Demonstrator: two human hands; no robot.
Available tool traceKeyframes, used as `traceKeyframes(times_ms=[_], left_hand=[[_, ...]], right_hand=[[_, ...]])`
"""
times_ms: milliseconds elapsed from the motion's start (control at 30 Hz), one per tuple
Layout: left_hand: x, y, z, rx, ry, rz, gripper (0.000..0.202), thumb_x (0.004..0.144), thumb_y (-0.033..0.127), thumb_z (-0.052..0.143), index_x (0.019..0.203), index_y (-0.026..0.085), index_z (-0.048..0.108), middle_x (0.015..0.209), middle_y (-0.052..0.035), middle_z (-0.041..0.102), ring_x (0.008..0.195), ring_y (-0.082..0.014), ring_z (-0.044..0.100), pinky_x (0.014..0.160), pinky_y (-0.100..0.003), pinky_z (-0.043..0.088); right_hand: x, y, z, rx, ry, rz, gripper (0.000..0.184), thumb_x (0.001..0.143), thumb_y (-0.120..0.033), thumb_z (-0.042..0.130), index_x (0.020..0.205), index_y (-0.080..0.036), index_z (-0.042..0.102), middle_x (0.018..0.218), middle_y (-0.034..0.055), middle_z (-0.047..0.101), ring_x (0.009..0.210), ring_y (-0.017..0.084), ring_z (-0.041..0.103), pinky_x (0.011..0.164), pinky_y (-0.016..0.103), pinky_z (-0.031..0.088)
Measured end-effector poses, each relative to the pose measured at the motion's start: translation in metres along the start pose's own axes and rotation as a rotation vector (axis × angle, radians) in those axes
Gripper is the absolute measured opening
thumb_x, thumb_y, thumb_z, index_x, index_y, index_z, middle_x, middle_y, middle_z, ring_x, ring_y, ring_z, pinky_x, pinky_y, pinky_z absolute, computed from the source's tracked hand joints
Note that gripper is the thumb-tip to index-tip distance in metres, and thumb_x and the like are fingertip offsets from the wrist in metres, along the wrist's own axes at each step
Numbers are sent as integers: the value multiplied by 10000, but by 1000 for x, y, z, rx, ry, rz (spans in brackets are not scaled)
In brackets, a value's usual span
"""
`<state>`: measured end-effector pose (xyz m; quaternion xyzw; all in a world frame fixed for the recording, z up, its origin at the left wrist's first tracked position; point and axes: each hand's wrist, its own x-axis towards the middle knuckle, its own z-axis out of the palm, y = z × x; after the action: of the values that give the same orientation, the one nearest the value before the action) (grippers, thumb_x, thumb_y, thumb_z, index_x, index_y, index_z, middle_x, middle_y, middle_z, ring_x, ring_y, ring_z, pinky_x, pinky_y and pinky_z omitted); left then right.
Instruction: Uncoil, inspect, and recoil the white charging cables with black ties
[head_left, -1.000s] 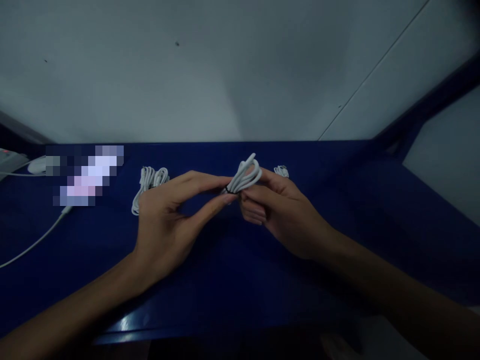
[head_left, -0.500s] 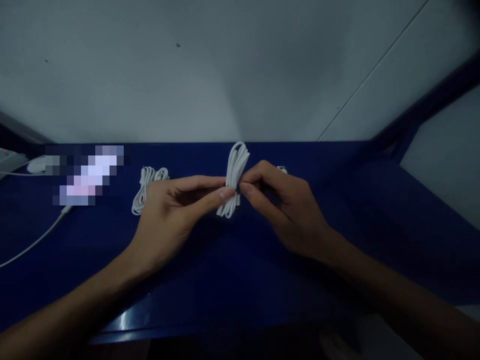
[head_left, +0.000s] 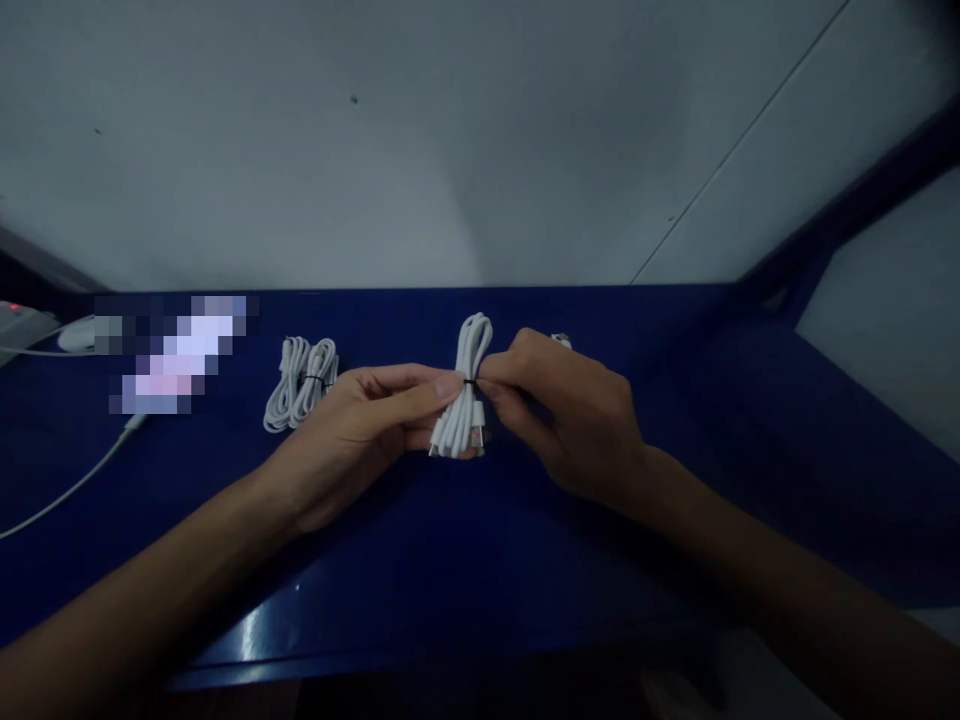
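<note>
**Both hands pinch a coiled white cable at its tie, above a blue table**

Far left edge: a pale device [head_left: 22,318] with a small red light, partly cut off by the frame, and a white rounded object [head_left: 75,335] just beside it. Next to those, a blurred-out patch; cannot tell what is under it. A loose white cord [head_left: 71,483] runs from below that patch down toward the left edge, lying on the blue table [head_left: 465,560].

Further right, a bundled white cable [head_left: 300,395] lies flat on the table with a dark tie round its middle, just behind the left hand, not touched.

Left hand [head_left: 360,430]: fingers close together, thumb and forefinger pinched on the held cable [head_left: 466,400] from the left side at its waist. The lower loops rest against the left fingers.

The held cable stands roughly upright between the two hands, above the middle of the table, folded into long loops, with a thin dark tie [head_left: 469,382] round its middle.

Right hand [head_left: 574,420]: fingertips narrowed, pinching at the tie from the right. Both hands touch the cable at the same spot.

Just behind the right hand, a bit of another white cable [head_left: 561,341] peeks out, mostly hidden.

Grey wall [head_left: 450,150] behind the table; dim light overall.
</note>
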<state>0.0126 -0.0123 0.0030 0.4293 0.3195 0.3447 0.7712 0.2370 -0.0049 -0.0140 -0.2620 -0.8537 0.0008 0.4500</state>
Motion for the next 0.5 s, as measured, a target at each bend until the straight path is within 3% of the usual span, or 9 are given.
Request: traceKeyframes(times_ms=[233, 400, 500], left_hand=[[3, -2, 1, 201, 131, 113, 224, 967, 405, 844, 1069, 207, 877, 940, -85, 842, 824, -211, 799, 797, -330, 660], [-1, -4, 3, 578, 368, 526, 215, 978, 359, 837, 1181, 289, 849, 1102, -59, 837, 1023, -255, 794, 906, -376, 662], [-7, -4, 3, 868, 363, 721, 352, 895, 267, 914, 1227, 368, 857, 1273, -25, 812, 1189, -282, 753, 1048, -411, 618]], right_hand=[[0, -11, -1, 286, -29, 254, 174, 1102, -143, 583, 958, -231, 625, 822, -30, 617, 683, 131, 526, 651, 310, 426], [0, -16, -2, 532, -27, 544, 210, 1135, -286, 585, 938, -248, 646, 839, -11, 635, 703, 154, 569, 650, 316, 456], [2, -17, -1, 670, -12, 626, 205, 1132, -319, 604, 946, -251, 660, 842, -4, 659, 693, 157, 560, 626, 312, 438]])
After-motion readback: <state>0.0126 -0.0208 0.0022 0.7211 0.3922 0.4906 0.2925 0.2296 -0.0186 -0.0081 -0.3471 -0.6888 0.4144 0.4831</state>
